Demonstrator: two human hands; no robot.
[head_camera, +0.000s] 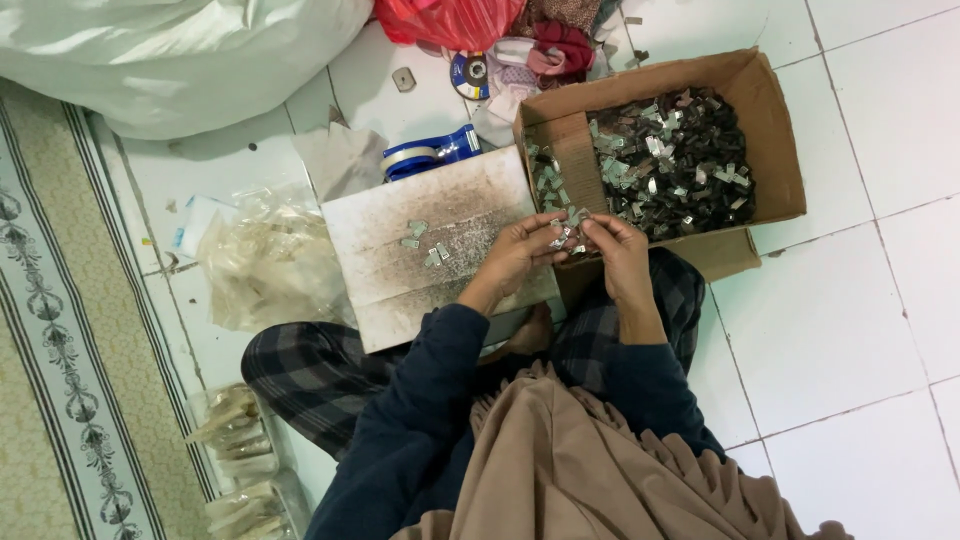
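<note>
A small cluster of shiny metal clips (566, 236) is pinched between the fingertips of the left hand (522, 250) and the right hand (618, 243); both hands are closed on it, held together just over the near edge of the open brown cardboard box (775, 130). The exact number of clips in the cluster cannot be told. One heap of dark and silvery metal pieces (672, 160) is seen filling the larger compartment of the box, and a narrower strip of the same pieces (547, 183) lies in the compartment beside the cardboard divider. One stained whitish board (400, 260) is laid across the lap, just left of the hands, and about six loose clips (425, 243) are scattered on it. One blue tape dispenser (432, 152) is set on the white tiled floor (850, 320) behind the board. One crumpled clear plastic bag (265, 262) lies left of the board. One large white sack (180, 60) is seen at the upper left.
</note>
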